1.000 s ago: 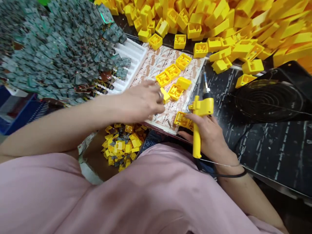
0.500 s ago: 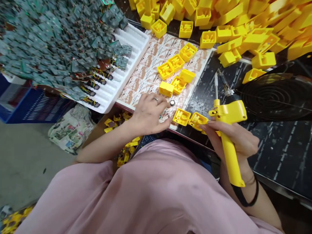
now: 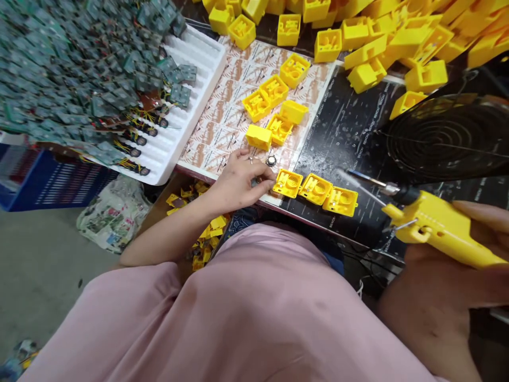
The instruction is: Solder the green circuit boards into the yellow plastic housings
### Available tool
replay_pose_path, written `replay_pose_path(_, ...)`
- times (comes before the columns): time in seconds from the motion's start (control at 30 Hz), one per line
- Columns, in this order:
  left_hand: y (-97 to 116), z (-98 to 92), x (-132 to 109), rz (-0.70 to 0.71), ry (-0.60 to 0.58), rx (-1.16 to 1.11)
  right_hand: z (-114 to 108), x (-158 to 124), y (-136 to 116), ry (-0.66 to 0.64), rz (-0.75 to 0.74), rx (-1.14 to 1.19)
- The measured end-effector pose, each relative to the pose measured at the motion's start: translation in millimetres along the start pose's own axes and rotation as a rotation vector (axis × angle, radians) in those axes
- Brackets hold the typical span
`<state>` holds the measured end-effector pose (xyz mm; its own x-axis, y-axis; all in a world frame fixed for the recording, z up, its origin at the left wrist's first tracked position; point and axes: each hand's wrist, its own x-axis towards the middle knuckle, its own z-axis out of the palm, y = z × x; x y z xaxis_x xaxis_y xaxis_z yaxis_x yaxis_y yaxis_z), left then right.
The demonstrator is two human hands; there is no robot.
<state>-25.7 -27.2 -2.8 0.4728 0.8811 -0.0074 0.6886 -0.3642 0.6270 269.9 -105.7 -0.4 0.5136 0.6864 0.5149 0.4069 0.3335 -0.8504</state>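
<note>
Near the table's front edge, three open yellow plastic cases stand in a row, with moulded compartments showing inside. My left hand, with a ring on one finger, has thumb and index finger closed at the left edge of the leftmost case. Just above those fingers lies a small round metallic part. On the right, my right hand grips a yellow soldering gun. Its tip and thin feed tube point left, above the dark table surface and clear of the cases.
More yellow cases lie beyond my left hand, and a large heap fills the back. A white foam tray at left carries piled wired circuit boards. A round black fan grille stands right; a blue crate is below the tray.
My right hand has swung the soldering gun right, away from the case row, and tipped it from upright to leftward. The third case now shows. My left thumb and index finger have come together.
</note>
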Motion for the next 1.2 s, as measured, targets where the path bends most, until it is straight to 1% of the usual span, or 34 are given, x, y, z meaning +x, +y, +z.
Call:
replay_pose_path(0.03, 2, -1.7, 2, 0.017, -0.028, 0.024, 4, 0, 4, 0.075, -0.054, -0.004)
replay_pose_path(0.1, 5, -5.1, 6, 0.054, -0.070, 0.076, 8, -2, 9, 0.065, -0.097, -0.030)
replay_pose_path(0.2, 8, -10.1, 12, 0.104, -0.115, 0.173, 4, -8, 4, -0.323, -0.076, -0.166)
replay_pose_path(0.23, 10, -11.6, 14, 0.117, -0.131, 0.212, 1, -10, 0, -0.414, -0.072, -0.189)
replay_pose_path(0.27, 11, -13.0, 16, 0.128, -0.146, 0.251, -1, -11, -4, -0.464, -0.062, -0.179)
replay_pose_path(0.3, 12, -14.2, 18, 0.138, -0.160, 0.288, -3, -12, -8, -0.463, -0.047, -0.142)
replay_pose_path(0.37, 15, -16.1, 23, 0.152, -0.193, 0.343, -3, -12, -13, -0.418, -0.040, -0.028)
replay_pose_path(0.4, 16, -16.8, 25, 0.158, -0.211, 0.360, -2, -12, -14, -0.449, -0.057, 0.021)
replay_pose_path(0.47, 18, -18.0, 30, 0.168, -0.251, 0.386, 2, -9, -14, -0.552, -0.135, 0.062)
replay_pose_path(0.53, 19, -18.8, 33, 0.183, -0.280, 0.402, 6, -3, -14, -0.637, -0.241, 0.046)
replay_pose_path(0.63, 19, -19.6, 37, 0.204, -0.308, 0.421, 12, 10, -16, -0.787, -0.375, -0.036)
replay_pose_path(0.7, 19, -19.8, 38, 0.209, -0.313, 0.431, 16, 19, -17, -0.919, -0.499, -0.079)
replay_pose_path(0.73, 20, -19.9, 38, 0.210, -0.314, 0.438, 18, 23, -18, -0.957, -0.559, -0.096)
replay_pose_path(0.77, 20, -19.9, 38, 0.211, -0.315, 0.445, 20, 25, -19, -0.968, -0.601, -0.113)
replay_pose_path(0.8, 21, -19.9, 38, 0.214, -0.317, 0.453, 22, 26, -20, -0.947, -0.629, -0.118)
replay_pose_path(0.87, 22, -20.0, 39, 0.219, -0.332, 0.467, 24, 24, -22, -0.886, -0.636, -0.134)
replay_pose_path(0.9, 22, -20.0, 39, 0.221, -0.336, 0.473, 25, 22, -23, -0.878, -0.632, -0.137)
replay_pose_path(0.93, 23, -20.0, 39, 0.224, -0.338, 0.477, 24, 20, -24, -0.888, -0.630, -0.137)
replay_pose_path(1.0, 23, -19.8, 39, 0.232, -0.326, 0.484, 21, 18, -27, -0.947, -0.628, -0.145)
replay_pose_path(1.07, 22, -19.3, 39, 0.246, -0.309, 0.491, 15, 18, -30, -0.992, -0.597, -0.176)
replay_pose_path(1.13, 20, -18.5, 38, 0.258, -0.302, 0.495, 8, 20, -32, -0.962, -0.534, -0.201)
replay_pose_path(1.2, 19, -17.5, 39, 0.265, -0.299, 0.497, 3, 21, -32, -0.897, -0.470, -0.203)
